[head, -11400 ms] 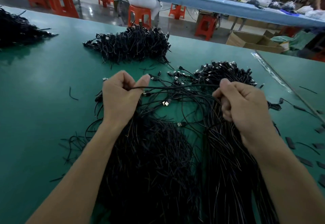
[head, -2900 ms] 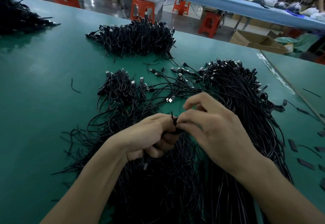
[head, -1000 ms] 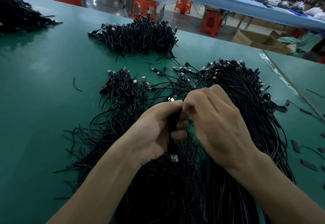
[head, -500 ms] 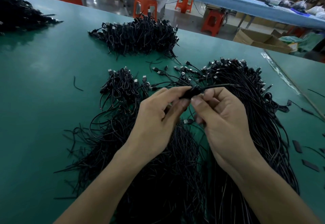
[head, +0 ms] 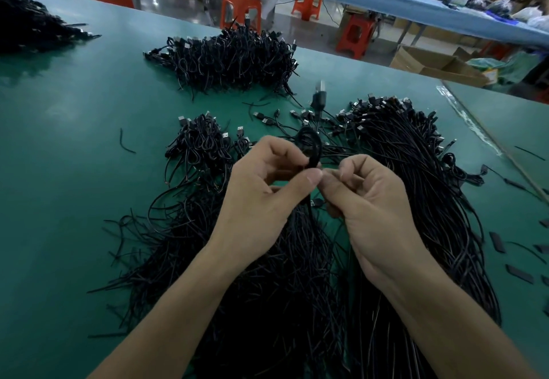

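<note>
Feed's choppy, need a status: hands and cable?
Left hand pinches looped cable. Right hand pinches it alongside. Cable pile beneath, nothing blocking.
</note>
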Motion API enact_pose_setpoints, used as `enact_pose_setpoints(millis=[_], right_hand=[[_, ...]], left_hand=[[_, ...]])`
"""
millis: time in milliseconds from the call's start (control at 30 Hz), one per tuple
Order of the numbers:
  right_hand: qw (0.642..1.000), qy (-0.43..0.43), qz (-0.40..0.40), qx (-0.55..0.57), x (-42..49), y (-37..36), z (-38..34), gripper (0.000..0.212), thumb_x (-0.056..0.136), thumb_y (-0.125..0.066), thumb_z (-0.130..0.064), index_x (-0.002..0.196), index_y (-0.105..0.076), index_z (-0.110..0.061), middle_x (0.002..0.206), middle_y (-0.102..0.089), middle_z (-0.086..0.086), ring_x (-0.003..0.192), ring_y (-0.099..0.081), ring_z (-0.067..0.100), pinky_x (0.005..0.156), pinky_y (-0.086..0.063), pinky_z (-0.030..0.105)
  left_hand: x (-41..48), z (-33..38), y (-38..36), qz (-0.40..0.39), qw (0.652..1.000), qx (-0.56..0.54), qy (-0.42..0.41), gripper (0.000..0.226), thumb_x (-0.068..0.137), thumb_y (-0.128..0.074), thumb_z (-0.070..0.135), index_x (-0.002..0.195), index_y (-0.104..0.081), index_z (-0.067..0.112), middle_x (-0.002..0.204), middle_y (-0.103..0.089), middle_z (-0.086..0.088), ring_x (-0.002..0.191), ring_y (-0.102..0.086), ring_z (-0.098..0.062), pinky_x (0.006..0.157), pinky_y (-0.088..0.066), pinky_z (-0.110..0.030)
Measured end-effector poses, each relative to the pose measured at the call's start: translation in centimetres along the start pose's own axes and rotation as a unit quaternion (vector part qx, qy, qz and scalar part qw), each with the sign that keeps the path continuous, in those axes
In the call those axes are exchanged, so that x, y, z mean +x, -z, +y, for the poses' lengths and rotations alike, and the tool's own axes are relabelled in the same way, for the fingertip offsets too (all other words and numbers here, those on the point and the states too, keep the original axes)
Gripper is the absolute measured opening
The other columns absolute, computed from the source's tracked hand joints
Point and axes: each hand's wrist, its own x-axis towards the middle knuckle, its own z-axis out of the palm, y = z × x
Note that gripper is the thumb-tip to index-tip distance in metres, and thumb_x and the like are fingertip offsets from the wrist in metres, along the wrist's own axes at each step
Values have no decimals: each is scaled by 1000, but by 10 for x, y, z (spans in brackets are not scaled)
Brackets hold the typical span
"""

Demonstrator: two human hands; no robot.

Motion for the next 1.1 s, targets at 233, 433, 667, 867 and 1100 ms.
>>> enact_pose_setpoints(millis=[233, 433, 667, 867, 1100], right_hand=[[999, -44, 0, 29, 3, 7, 1, 34, 92, -62, -1, 74, -41, -19, 73, -61, 2, 61, -45, 9, 50, -39, 19], [999, -11, 22, 37, 5, 10, -1, 36, 92, -60, 5, 74, -40, -18, 66, -59, -7, 59, -45, 8, 55, -42, 18], [995, 95, -17, -21, 0, 5, -14, 32, 89, -62, 4, 74, -40, -14, 80, -61, 4, 71, -59, 4, 69, -51, 17], [990, 86, -47, -100, -7, 3, -4, 38, 90, -63, 7, 72, -39, -16, 76, -56, 22, 70, -54, 25, 72, -52, 34], [998, 17, -12, -56, 3, 14, -1, 42, 90, -59, 12, 70, -35, -15, 60, -53, -4, 50, -44, 1, 50, -39, 11]], left_hand=[[-2, -2, 1, 9, 992, 111, -64, 35, 81, -78, 11, 109, -66, 28, 102, -72, 9, 101, -67, -17, 81, -54, -38], [-5, -9, -3, -1, 956, 229, -183, 28, 81, -63, -8, 89, -79, 14, 87, -53, -3, 81, -52, -14, 64, -41, -22], [-9, -3, -6, -50, 991, 124, -19, 27, 87, -39, 26, 87, -65, 32, 76, -57, 5, 68, -50, -12, 59, -39, -26], [0, 7, 1, -47, 994, 0, 95, 51, 100, -32, 50, 96, -76, 24, 92, -70, -4, 89, -61, -26, 76, -48, -31], [-7, 9, -1, -88, 995, 51, 4, 32, 88, -59, 44, 114, -72, 32, 99, -53, 1, 88, -48, -10, 69, -41, -23]])
